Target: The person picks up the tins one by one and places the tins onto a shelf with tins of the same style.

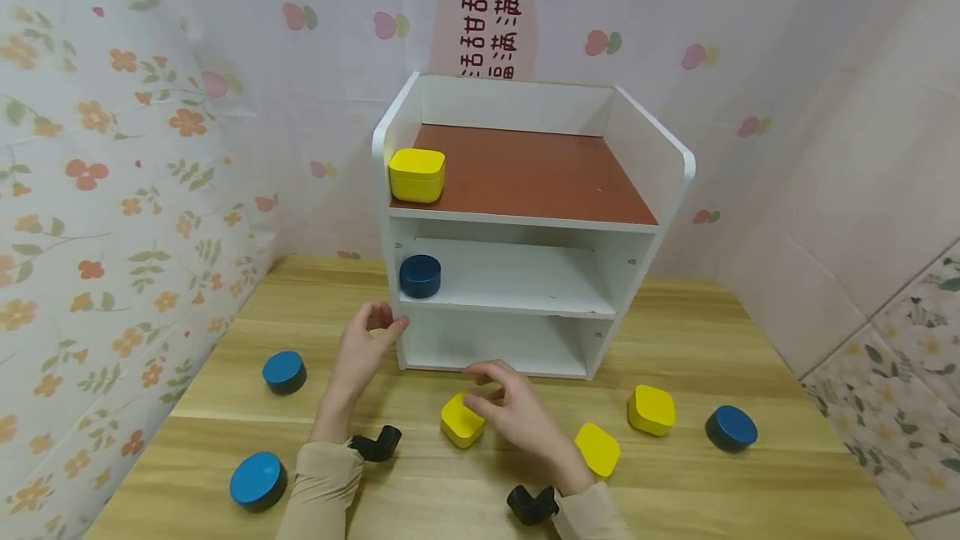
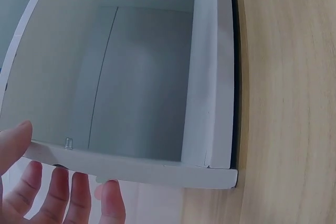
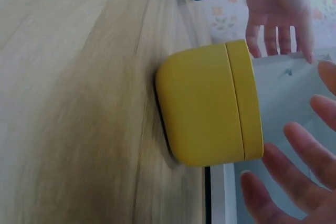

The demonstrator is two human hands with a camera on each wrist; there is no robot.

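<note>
My left hand point(image 1: 363, 348) is at the left side panel of a small white shelf unit point(image 1: 510, 311). In the left wrist view its thumb is on the inner side of the panel's front edge and its fingers point(image 2: 79, 198) spread along the outer side. My right hand point(image 1: 521, 419) hovers over a yellow rounded-square box point(image 1: 459, 430) with a lid, on the table before the shelf. Its thumb overlaps the box in the head view. In the right wrist view, the loosely bent fingers point(image 3: 294, 182) spread beside the lid of that box, not wrapped around it.
A yellow box point(image 1: 417, 177) sits on the unit's brown top and a dark blue round tin point(image 1: 420, 276) on the middle shelf, both at left. Blue tins point(image 1: 284, 372) point(image 1: 258, 482) lie left on the table; two yellow boxes point(image 1: 597, 450) point(image 1: 651, 410) and another blue tin point(image 1: 731, 428) lie right.
</note>
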